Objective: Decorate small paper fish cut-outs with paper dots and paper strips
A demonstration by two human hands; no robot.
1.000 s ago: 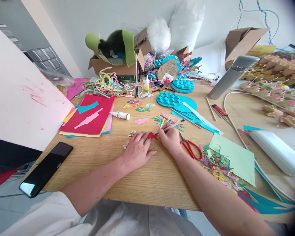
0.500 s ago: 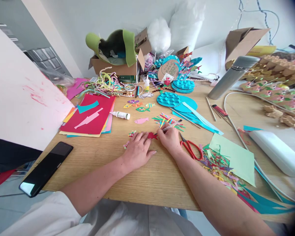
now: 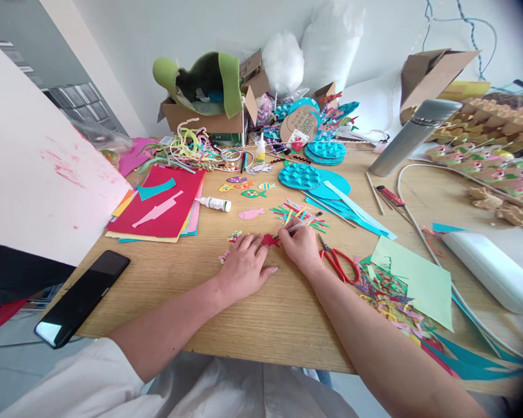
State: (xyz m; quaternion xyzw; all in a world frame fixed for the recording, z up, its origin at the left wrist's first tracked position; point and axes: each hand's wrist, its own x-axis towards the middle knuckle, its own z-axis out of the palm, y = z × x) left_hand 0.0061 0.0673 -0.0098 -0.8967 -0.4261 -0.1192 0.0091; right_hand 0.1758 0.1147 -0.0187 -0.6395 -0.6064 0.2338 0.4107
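Observation:
My left hand (image 3: 244, 264) lies flat on the wooden table, fingers stretched out, its fingertips on a small red paper cutout (image 3: 270, 240) that it partly hides. Closed round a slim pen (image 3: 305, 222), my right hand (image 3: 300, 247) rests at the right end of the cutout; the pen's tip is hidden. Above the hands lie a pink paper fish (image 3: 251, 213) and several decorated fish (image 3: 253, 194). Thin coloured paper strips (image 3: 287, 210) are spread just beyond my right hand. Red-handled scissors (image 3: 340, 264) lie close to my right wrist.
Coloured paper sheets (image 3: 157, 215), a white glue bottle (image 3: 215, 204) and a black phone (image 3: 82, 299) are on the left. To the right are paper scraps (image 3: 392, 296), a pale green sheet (image 3: 418, 278), a grey flask (image 3: 412, 139) and a white cable (image 3: 418, 223). Blue discs (image 3: 298, 175) lie behind.

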